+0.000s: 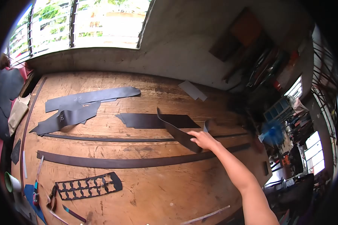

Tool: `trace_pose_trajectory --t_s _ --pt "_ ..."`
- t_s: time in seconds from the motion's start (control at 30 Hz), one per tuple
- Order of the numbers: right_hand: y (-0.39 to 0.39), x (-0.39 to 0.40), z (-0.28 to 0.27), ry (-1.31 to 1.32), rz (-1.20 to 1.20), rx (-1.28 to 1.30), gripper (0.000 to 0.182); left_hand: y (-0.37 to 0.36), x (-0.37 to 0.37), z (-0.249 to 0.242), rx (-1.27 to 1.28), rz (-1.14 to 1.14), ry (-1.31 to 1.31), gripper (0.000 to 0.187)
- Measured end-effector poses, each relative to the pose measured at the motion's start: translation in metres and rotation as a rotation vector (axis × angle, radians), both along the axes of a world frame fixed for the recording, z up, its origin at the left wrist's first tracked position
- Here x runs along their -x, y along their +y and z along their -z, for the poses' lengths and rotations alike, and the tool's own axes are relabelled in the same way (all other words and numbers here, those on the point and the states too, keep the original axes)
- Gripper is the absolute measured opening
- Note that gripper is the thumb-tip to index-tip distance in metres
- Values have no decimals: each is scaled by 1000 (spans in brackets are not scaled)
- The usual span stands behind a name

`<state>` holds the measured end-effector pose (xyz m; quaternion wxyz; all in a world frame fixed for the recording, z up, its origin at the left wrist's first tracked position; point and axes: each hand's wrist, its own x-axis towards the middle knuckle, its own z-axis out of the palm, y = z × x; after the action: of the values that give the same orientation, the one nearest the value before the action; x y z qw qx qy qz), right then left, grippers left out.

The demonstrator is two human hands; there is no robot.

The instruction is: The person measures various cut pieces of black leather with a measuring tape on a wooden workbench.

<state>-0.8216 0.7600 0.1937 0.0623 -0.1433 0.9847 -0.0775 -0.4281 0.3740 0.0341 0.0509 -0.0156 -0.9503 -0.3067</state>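
Observation:
My right hand (204, 140) reaches in from the lower right, its fingers closed on a curved piece of dark leather (177, 134) lifted at a tilt above the table. Behind that piece lies a flat stack of dark brown leather pieces (139, 120). A long thin dark strip (101, 139) runs beneath the held piece, and a wider brown leather strip (101, 162) stretches across the table nearer to me. To the left are leather pieces chalked 18 (77, 115) and 23 (69, 100). My left hand is out of view.
The worn wooden table (154, 191) bears a cut-out leather panel (88, 186), a knife (74, 213), a pale narrow strip (206, 215) and a grey rectangular piece (192, 90). Leather hides (5, 86) hang at the left. Shelves and cluttered gear stand at the right.

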Motion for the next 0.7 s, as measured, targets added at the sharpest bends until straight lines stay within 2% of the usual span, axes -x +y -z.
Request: trace_pose_trajectory --t_s 0.03,0.1,0.17,0.2,0.23,0.37,0.4,0.47,0.53,0.6,0.63,0.7 --pt "3 -27 -25 -58 73 -22 40 4 0 -2 -36 -56 120 12" --pt "26 -63 -50 -107 154 -41 41 3 -5 6 -7 -35 97 12" --pt "50 -90 -64 -80 120 257 39 5 -6 2 -2 -58 61 14" --pt "60 -98 -68 -259 297 774 34 5 -6 1 -33 -59 63 16" --pt "49 -108 -93 -211 300 927 25 5 -6 1 -33 -43 73 16" --pt "26 -141 -159 193 317 1400 18 8 -10 2 -72 -57 123 17" --pt "21 -154 -174 228 293 1494 30 8 -11 5 -82 -67 111 18" --pt "7 -186 -201 321 326 1615 36 9 -15 10 -86 -92 99 19" --pt "13 -211 -198 430 337 1724 39 12 -12 13 -85 -93 261 9" --pt "21 -234 -178 462 347 1784 39 12 -12 19 -97 -104 256 9" --pt "28 -247 -164 509 364 1838 38 11 -13 23 -115 -102 255 9" --pt "55 -265 -103 556 570 1777 36 11 -16 20 -72 -117 246 8"
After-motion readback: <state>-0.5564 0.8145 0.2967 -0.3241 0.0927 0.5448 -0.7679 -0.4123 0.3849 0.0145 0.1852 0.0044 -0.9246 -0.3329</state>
